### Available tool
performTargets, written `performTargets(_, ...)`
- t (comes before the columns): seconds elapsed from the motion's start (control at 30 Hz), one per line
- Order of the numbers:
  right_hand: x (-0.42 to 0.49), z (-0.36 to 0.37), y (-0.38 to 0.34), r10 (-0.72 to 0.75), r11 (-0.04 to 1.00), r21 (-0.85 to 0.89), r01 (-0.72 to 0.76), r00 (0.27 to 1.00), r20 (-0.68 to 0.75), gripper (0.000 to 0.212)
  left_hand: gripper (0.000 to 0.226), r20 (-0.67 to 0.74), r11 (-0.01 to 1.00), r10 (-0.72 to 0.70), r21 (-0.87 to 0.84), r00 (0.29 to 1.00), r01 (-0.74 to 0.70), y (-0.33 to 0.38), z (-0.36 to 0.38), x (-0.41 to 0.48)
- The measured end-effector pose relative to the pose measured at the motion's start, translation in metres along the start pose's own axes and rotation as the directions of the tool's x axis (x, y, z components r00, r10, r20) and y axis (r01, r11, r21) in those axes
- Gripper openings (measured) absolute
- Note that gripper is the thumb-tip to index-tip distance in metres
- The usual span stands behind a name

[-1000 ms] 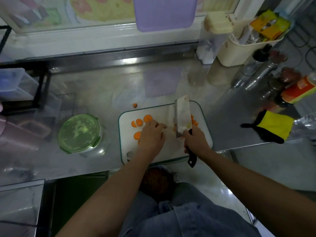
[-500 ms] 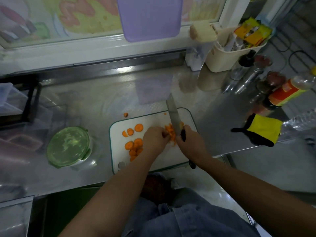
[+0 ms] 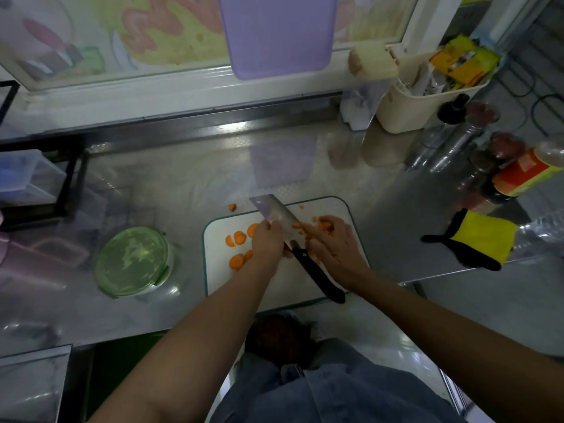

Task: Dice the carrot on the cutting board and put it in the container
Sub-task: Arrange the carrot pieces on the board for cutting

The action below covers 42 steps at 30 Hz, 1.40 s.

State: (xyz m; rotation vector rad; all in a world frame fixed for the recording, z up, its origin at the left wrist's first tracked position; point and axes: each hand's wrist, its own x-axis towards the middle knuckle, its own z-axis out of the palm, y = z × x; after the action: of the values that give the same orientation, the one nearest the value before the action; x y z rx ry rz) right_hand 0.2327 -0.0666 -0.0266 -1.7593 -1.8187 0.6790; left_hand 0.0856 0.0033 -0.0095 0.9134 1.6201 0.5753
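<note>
Steel counter (image 3: 183, 184), carrot slices (image 3: 239, 238) on the white cutting board (image 3: 219, 279)
Cleaver (image 3: 274, 213) was gripped at the blade base by the left hand (image 3: 267, 244); diced carrot (image 3: 325, 224) was touched by the right hand (image 3: 334, 245), its grip could not be told.

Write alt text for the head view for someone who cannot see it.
The left hand and right hand meet at a cleaver on a cutting board with carrot slices and diced bits; a green-lidded container sits left.
</note>
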Motion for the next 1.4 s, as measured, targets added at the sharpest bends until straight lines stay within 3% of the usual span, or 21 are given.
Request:
performTargets(0.13,0.007,0.007,0.0,0.015,1.0,-0.012,-0.013,0.977,0.212,0.062,0.028,-0.015,1.0,0.006,-0.011,1.0,-0.007,0.0,-0.001,-0.003)
performTargets(0.27,0.008,0.013,0.006,0.202,0.979,-0.066,-0.194,0.967,0.154,0.08,0.021,-0.017,0.999,0.042,0.006,0.999,-0.041,-0.001,-0.006,-0.001)
performTargets(0.33,0.008,0.014,0.006,0.215,0.976,-0.073,-0.207,0.969,0.124,0.075,0.024,-0.017,0.999,0.035,0.018,0.999,-0.035,-0.004,-0.009,0.001)
performTargets(0.47,0.01,0.015,-0.004,0.092,0.995,0.006,-0.096,0.967,0.236,0.057,0.026,-0.016,1.0,0.017,0.027,1.0,-0.016,-0.006,-0.01,0.002)
performTargets(0.63,0.016,0.023,-0.003,0.273,0.962,-0.076,-0.262,0.936,0.221,0.054,0.034,-0.002,0.994,0.07,0.079,0.998,-0.069,-0.006,-0.013,0.001)
performTargets(0.77,0.015,0.025,-0.009,0.127,0.99,-0.092,-0.107,0.957,0.261,0.058,0.032,0.004,0.99,0.099,0.105,0.995,-0.098,-0.009,-0.016,0.001)
performTargets(0.9,0.018,0.029,-0.008,0.247,0.967,-0.112,-0.23,0.954,0.172,0.047,0.03,-0.013,0.99,0.095,0.11,0.995,-0.093,-0.012,-0.02,0.001)
performTargets(1.03,0.019,0.023,-0.017,0.018,1.0,0.012,-0.019,0.996,0.092,0.053,0.026,-0.025,0.991,0.087,0.103,0.996,-0.084,-0.013,-0.024,0.001)
performTargets(1.1,0.02,0.017,-0.022,0.041,0.997,0.054,-0.051,0.983,0.178,0.045,0.024,-0.032,0.989,0.093,0.115,0.995,-0.088,-0.011,-0.023,0.002)
performTargets(1.23,0.021,0.015,-0.017,0.07,0.997,-0.045,-0.058,0.943,0.325,0.061,0.019,-0.042,0.988,0.117,0.109,0.992,-0.112,-0.002,-0.014,0.004)
performTargets(1.33,0.024,0.009,-0.007,0.134,0.99,0.012,-0.139,0.969,0.209,0.053,0.019,0.063,0.992,0.122,-0.037,0.99,-0.12,0.007,0.0,0.005)
performTargets(1.4,0.027,-0.003,0.003,0.162,0.987,-0.016,-0.161,0.984,0.068,0.042,0.028,0.107,0.987,0.163,-0.022,0.981,-0.162,0.012,0.008,0.006)
